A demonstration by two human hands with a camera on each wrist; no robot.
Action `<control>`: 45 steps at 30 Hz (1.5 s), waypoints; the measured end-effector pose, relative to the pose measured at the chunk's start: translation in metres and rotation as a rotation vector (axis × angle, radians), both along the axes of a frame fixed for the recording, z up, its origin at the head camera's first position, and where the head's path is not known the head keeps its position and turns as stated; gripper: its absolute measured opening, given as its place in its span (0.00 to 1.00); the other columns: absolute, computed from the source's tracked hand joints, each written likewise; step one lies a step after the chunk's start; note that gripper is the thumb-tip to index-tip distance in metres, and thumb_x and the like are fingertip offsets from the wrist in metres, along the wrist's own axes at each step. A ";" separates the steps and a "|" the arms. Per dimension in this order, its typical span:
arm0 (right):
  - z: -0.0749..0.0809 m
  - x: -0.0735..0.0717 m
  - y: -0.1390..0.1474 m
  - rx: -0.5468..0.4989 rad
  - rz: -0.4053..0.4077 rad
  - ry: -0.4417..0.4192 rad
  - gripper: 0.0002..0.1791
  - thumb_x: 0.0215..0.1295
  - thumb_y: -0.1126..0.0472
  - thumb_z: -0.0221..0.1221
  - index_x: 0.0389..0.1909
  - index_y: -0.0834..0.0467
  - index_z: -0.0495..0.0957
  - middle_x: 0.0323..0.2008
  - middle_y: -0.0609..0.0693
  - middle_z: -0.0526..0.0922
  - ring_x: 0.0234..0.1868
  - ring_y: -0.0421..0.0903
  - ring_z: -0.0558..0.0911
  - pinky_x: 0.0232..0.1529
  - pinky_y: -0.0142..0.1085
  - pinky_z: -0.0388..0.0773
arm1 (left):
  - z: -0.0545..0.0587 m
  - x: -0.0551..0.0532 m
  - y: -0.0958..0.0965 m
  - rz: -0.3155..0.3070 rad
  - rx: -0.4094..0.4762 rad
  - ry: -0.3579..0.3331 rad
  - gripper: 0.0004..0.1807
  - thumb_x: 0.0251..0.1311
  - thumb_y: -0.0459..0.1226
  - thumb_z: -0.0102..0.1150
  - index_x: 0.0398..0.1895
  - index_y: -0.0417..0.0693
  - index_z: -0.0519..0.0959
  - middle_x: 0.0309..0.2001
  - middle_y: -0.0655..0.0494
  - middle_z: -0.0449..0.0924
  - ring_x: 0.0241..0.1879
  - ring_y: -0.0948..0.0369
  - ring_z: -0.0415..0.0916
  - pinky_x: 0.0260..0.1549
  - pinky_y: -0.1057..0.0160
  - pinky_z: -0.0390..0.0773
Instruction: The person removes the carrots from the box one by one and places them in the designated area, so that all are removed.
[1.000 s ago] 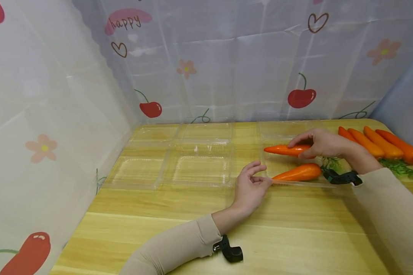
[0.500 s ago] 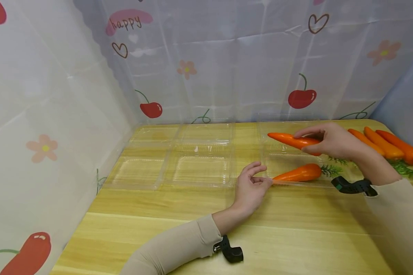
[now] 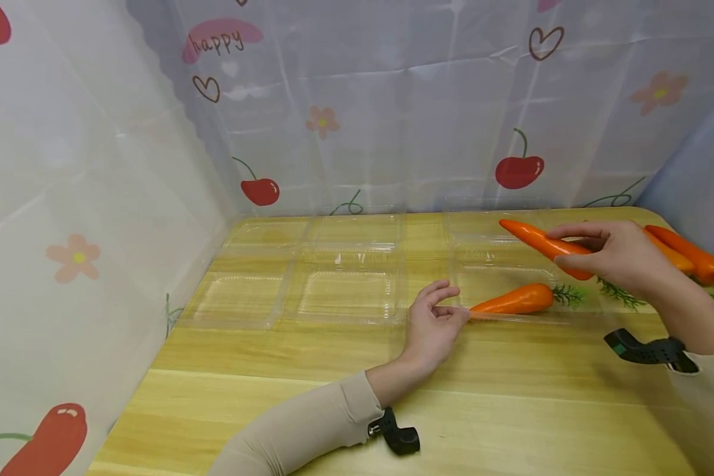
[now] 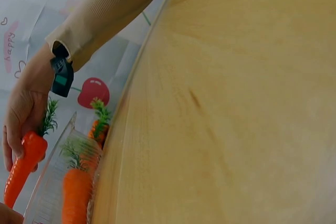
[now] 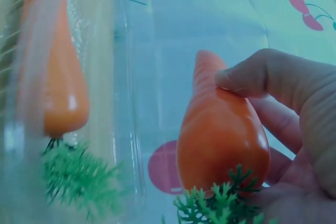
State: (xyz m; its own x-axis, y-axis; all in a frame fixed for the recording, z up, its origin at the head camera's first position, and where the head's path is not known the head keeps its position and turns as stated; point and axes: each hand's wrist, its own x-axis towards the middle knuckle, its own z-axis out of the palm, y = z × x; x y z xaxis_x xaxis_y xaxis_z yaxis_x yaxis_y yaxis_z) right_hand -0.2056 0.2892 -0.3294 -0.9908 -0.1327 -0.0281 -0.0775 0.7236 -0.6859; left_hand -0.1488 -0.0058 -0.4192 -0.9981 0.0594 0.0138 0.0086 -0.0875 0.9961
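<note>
My right hand (image 3: 621, 254) grips an orange carrot (image 3: 544, 248) above the right side of a clear plastic container (image 3: 500, 274). The carrot's thin end points up to the left; green leaves (image 5: 210, 208) hang from its thick end in the right wrist view. Inside the container lies another carrot (image 3: 517, 301), its leaves (image 3: 568, 295) reaching toward the right rim. With thumb and fingertips, my left hand (image 3: 434, 327) pinches the container's front left corner, close to that carrot's tip. In the left wrist view the held carrot (image 4: 26, 163) is outside the container wall.
More clear containers (image 3: 345, 291) stand in the left half of the wooden table (image 3: 345, 357), their lids raised behind. Several carrots (image 3: 687, 254) with leaves lie at the right, partly behind my right hand. A printed cloth (image 3: 393, 132) hangs along the back.
My right hand has lifted the carrot from over the container and carried it right, tilting its tip upward. My left hand has stayed at the container's corner.
</note>
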 end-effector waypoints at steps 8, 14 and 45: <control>-0.018 0.017 0.019 0.020 -0.148 0.056 0.33 0.67 0.43 0.67 0.67 0.57 0.77 0.54 0.62 0.83 0.33 0.26 0.77 0.27 0.37 0.80 | 0.000 0.000 0.000 -0.001 -0.012 0.007 0.19 0.58 0.25 0.67 0.54 0.35 0.84 0.70 0.52 0.72 0.38 0.67 0.80 0.38 0.73 0.83; -0.028 0.028 0.032 -0.029 -0.198 0.015 0.31 0.69 0.45 0.66 0.66 0.57 0.75 0.32 0.29 0.81 0.31 0.32 0.79 0.27 0.37 0.78 | -0.001 0.000 0.000 -0.009 -0.004 0.006 0.19 0.58 0.25 0.67 0.54 0.34 0.84 0.69 0.52 0.72 0.38 0.67 0.80 0.39 0.74 0.83; -0.082 0.067 0.084 -0.360 -0.440 0.159 0.23 0.71 0.66 0.62 0.49 0.29 0.77 0.41 0.20 0.69 0.33 0.19 0.72 0.27 0.16 0.73 | 0.002 0.001 -0.001 -0.003 -0.013 -0.002 0.19 0.58 0.25 0.66 0.54 0.35 0.84 0.69 0.53 0.72 0.37 0.67 0.79 0.36 0.74 0.82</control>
State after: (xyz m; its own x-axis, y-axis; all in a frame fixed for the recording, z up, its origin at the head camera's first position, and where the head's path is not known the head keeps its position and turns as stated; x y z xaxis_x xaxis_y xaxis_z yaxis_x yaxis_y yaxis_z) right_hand -0.1384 0.3736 -0.4115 -0.9434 0.3177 0.0955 0.0555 0.4350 -0.8987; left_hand -0.1476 -0.0069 -0.4173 -0.9979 0.0630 0.0114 0.0067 -0.0745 0.9972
